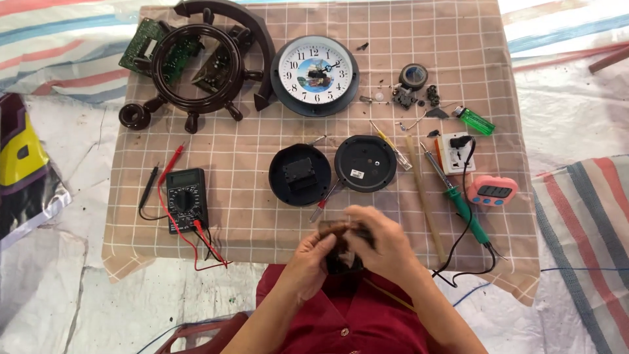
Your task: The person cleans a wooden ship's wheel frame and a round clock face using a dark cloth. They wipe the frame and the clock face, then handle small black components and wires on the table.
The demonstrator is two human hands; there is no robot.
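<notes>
Low over the near edge of the checked cloth (249,216), both hands meet around a small dark part (341,259). Left hand (308,259) cups it from the side, fingers curled narrow against it; right hand (386,246) closes over the top, fingertips pinched on its upper edge. What the part is cannot be told — mostly hidden by the fingers. A brownish strip shows along its top.

Just beyond the hands lie two round black shells: one with a square module set in it (300,175), one a flat back cover (365,163) bearing a small white label. A red-handled screwdriver (325,200) lies between them, tip toward the hands.

Farther back sits a round wall clock (315,75), face up, with a dark rim. To its left is a dark ship's-wheel frame (196,65) with green circuit boards (147,39) beneath it.

On the left side — a black multimeter (186,198) with red and black leads trailing off the cloth edge.

To the right: a green-handled soldering iron (458,196), its cord running to a white socket block (455,152); a pink timer (492,191); a green lighter (476,120); a roll of tape (413,75) among small loose parts; a wooden stick (424,196).
</notes>
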